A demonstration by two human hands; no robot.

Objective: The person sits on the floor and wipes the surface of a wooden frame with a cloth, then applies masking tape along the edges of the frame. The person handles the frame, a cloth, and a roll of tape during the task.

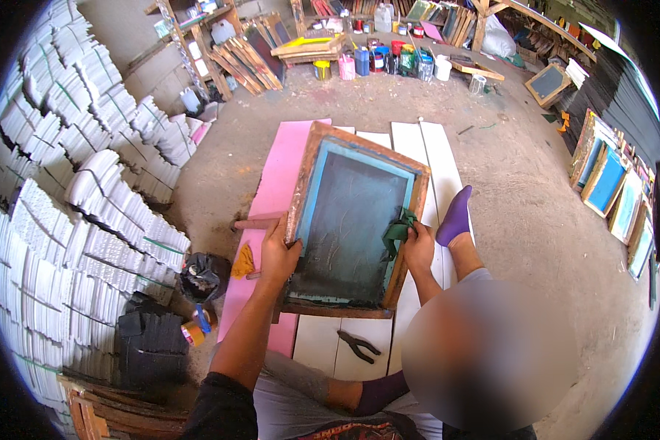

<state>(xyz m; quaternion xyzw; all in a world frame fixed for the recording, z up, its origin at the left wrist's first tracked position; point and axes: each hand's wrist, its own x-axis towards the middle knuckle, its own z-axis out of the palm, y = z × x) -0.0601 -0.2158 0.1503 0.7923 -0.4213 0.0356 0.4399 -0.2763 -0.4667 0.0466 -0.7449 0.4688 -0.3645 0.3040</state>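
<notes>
The wooden screen frame (pixel 352 220) lies on white boards (pixel 425 158) on the floor, left hand (pixel 277 253) closed on its left edge, right hand (pixel 418 246) pressing a green rag (pixel 397 231) against its right inner edge, apparently mid-wipe, needing steady bracing.

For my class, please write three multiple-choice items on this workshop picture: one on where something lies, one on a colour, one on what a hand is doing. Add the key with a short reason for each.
1. Where do the pliers lie?
A. On the white boards, nearer the person than the frame
B. On the pink board
C. Among the paint cans

2. What colour is the cloth?
A. Red
B. Green
C. Yellow

3. What is the left hand doing?
A. Hanging free
B. Holding the pliers
C. Gripping the frame's left edge

Key:
1 A, the pliers rest on the white boards below the frame.
2 B, the cloth under the right hand is green.
3 C, the left hand has its fingers on the frame's left rail.
</notes>
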